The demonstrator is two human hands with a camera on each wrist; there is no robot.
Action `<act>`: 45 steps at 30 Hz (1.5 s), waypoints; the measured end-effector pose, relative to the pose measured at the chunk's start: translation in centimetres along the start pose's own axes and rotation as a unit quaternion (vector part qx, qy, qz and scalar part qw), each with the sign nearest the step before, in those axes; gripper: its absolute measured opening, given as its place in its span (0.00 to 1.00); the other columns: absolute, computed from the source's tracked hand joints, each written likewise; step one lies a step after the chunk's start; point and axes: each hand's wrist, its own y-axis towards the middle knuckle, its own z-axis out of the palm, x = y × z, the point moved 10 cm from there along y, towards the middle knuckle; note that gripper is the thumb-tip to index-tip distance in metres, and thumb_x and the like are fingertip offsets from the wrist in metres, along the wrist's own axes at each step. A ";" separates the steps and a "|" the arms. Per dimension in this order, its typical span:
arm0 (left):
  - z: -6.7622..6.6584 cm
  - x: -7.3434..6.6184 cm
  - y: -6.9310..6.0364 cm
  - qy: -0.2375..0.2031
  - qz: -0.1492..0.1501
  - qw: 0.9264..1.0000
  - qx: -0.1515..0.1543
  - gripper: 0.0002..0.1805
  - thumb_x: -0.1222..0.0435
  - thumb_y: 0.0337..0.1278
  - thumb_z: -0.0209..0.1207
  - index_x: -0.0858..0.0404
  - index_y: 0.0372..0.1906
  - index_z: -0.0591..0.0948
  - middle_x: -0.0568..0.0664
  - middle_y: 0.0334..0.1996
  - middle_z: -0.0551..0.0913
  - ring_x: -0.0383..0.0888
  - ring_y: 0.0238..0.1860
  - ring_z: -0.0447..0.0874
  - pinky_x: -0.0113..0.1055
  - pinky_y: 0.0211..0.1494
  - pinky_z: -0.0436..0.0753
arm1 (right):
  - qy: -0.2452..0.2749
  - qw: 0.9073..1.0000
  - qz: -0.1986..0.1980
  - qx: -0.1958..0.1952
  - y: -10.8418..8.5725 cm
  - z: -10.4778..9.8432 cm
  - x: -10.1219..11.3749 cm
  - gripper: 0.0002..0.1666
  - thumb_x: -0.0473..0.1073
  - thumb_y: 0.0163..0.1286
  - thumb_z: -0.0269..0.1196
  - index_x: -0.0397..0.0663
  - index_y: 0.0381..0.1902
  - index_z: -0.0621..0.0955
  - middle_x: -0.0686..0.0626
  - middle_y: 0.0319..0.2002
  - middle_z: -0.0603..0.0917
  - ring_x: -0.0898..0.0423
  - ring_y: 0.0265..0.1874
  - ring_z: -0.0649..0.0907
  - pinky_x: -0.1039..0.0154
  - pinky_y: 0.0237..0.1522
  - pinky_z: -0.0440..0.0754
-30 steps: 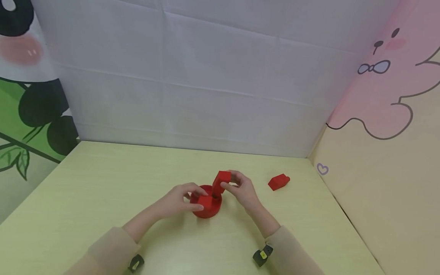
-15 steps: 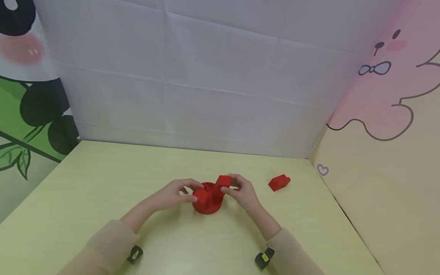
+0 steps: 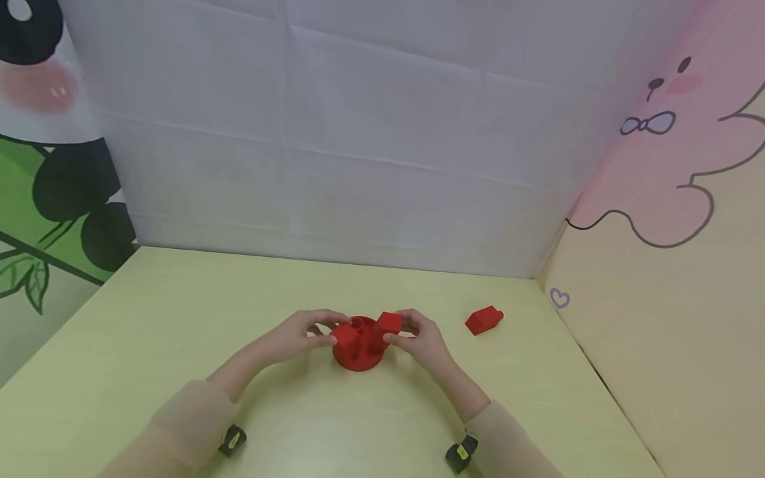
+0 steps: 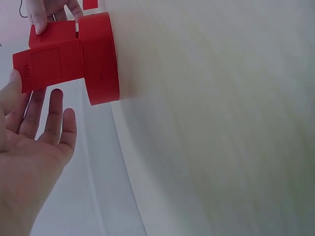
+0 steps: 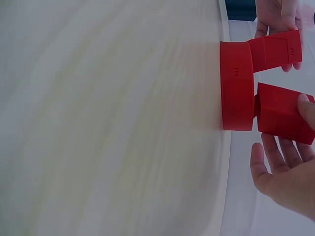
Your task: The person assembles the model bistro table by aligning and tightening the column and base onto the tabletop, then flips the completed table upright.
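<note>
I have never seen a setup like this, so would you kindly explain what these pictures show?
No robot here: a person works with two bare hands. The wide picture comes from a camera worn on the head, looking forward and down; the other two come from cameras on the left and right wrists, where the scene appears turned sideways. On the pale table stands a round red base. The left hand has a red block in its grip, and the right hand a second red block, both at the top of the base. A third red block lies apart, toward the table's right side.
</note>
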 end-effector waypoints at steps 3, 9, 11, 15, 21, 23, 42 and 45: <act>0.2 -0.1 -0.3 -0.015 -0.016 1.000 -0.011 0.26 0.58 0.57 0.63 0.56 0.61 0.74 0.44 0.55 0.78 0.44 0.51 0.77 0.39 0.50 0.78 | 0.000 1.000 0.001 0.007 -0.7 0.0 1.0 0.22 0.37 0.59 0.67 0.41 0.52 0.76 0.43 0.47 0.82 0.45 0.51 0.81 0.58 0.47 0.81; 0.3 -0.1 -0.6 0.007 -0.103 0.990 -0.097 0.32 0.51 0.42 0.71 0.57 0.55 0.75 0.43 0.46 0.80 0.43 0.43 0.78 0.35 0.40 0.78 | 0.000 1.000 0.007 0.015 -1.2 0.0 1.8 0.21 0.37 0.60 0.67 0.40 0.51 0.76 0.44 0.47 0.82 0.46 0.49 0.82 0.60 0.47 0.81; 0.3 -0.3 -0.7 0.020 -0.129 0.983 -0.126 0.31 0.52 0.39 0.73 0.57 0.51 0.76 0.43 0.41 0.80 0.42 0.39 0.78 0.33 0.36 0.78 | 0.001 1.000 0.004 0.017 -1.1 0.0 1.7 0.21 0.37 0.60 0.67 0.40 0.50 0.75 0.43 0.47 0.82 0.46 0.49 0.82 0.60 0.46 0.82; 0.4 -0.9 -0.7 0.040 -0.150 0.976 -0.152 0.26 0.57 0.38 0.74 0.57 0.44 0.75 0.42 0.34 0.79 0.42 0.35 0.77 0.31 0.31 0.78 | -0.004 1.000 0.000 0.018 -1.1 -0.1 1.6 0.21 0.37 0.60 0.67 0.40 0.50 0.75 0.44 0.48 0.82 0.47 0.48 0.82 0.60 0.46 0.82; 0.4 -1.1 -0.5 0.050 -0.152 0.975 -0.153 0.23 0.62 0.40 0.73 0.58 0.42 0.74 0.43 0.33 0.78 0.42 0.33 0.76 0.31 0.30 0.78 | -0.027 0.999 -0.014 0.026 -1.2 0.0 2.2 0.24 0.37 0.60 0.67 0.40 0.54 0.74 0.44 0.48 0.81 0.49 0.47 0.80 0.62 0.45 0.81; 0.4 -1.0 -0.5 0.047 -0.152 0.976 -0.151 0.22 0.63 0.40 0.72 0.58 0.42 0.74 0.43 0.33 0.79 0.43 0.33 0.77 0.31 0.30 0.78 | -0.027 0.999 -0.021 0.039 -1.1 0.1 2.3 0.27 0.37 0.60 0.67 0.40 0.57 0.72 0.43 0.50 0.80 0.48 0.48 0.79 0.62 0.46 0.81; -0.4 -0.3 0.2 0.048 -0.116 0.983 -0.136 0.18 0.64 0.44 0.70 0.58 0.42 0.76 0.43 0.35 0.79 0.42 0.36 0.77 0.32 0.32 0.79 | -0.159 0.947 -0.227 0.160 -1.1 0.4 3.3 0.24 0.37 0.67 0.58 0.48 0.62 0.72 0.54 0.59 0.75 0.55 0.61 0.72 0.44 0.54 0.75; -0.5 -0.3 0.2 0.051 -0.116 0.983 -0.136 0.18 0.64 0.44 0.70 0.58 0.42 0.76 0.43 0.33 0.80 0.42 0.35 0.77 0.32 0.32 0.78 | -0.189 0.944 -0.234 0.139 -0.9 0.4 3.5 0.24 0.42 0.66 0.61 0.48 0.60 0.74 0.55 0.57 0.77 0.55 0.58 0.74 0.46 0.53 0.76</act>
